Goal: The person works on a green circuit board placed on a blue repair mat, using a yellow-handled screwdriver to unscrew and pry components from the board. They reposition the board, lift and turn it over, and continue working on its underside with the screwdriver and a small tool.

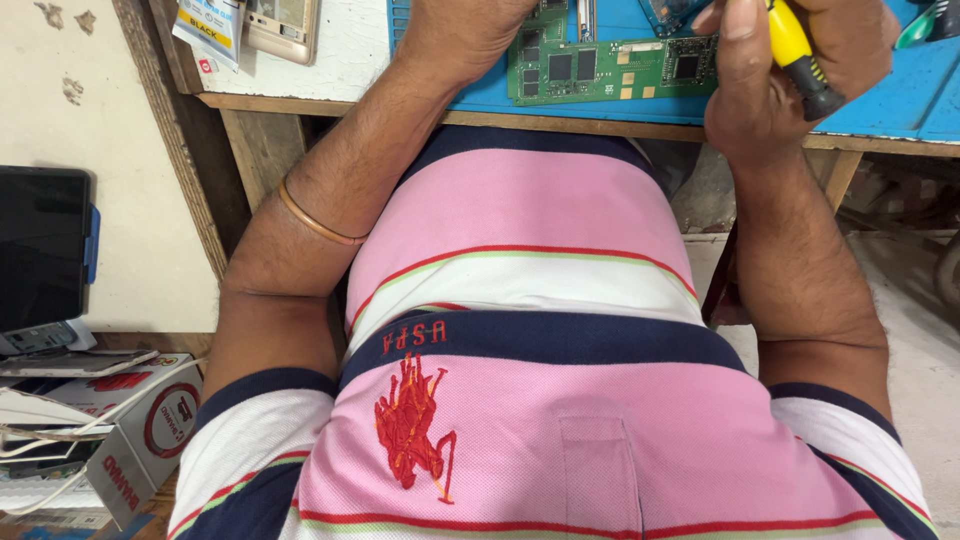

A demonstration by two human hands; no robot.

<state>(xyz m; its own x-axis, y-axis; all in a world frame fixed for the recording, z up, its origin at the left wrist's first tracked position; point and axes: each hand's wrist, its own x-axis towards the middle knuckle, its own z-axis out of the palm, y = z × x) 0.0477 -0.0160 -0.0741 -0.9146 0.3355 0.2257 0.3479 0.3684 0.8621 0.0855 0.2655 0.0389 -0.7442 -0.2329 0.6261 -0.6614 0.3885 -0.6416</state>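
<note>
A green circuit board (600, 68) lies on a blue mat (880, 100) at the near edge of a wooden table. My left hand (455, 35) rests on the board's left end, fingers cut off by the top of the frame. Just right of the board, my right hand (790, 70) is closed around a tool with a yellow and black handle (800, 55); the tool's tip is hidden. A thin metal bangle (315, 222) circles my left forearm. My striped pink, white and navy shirt (520, 400) fills the lower frame.
A phone (283, 25) and a small printed packet (210, 22) lie on the table's white left part. At far left stand a dark screen (42, 250), cardboard boxes (130, 420) and white cables. A table leg (840, 175) stands at right over a concrete floor.
</note>
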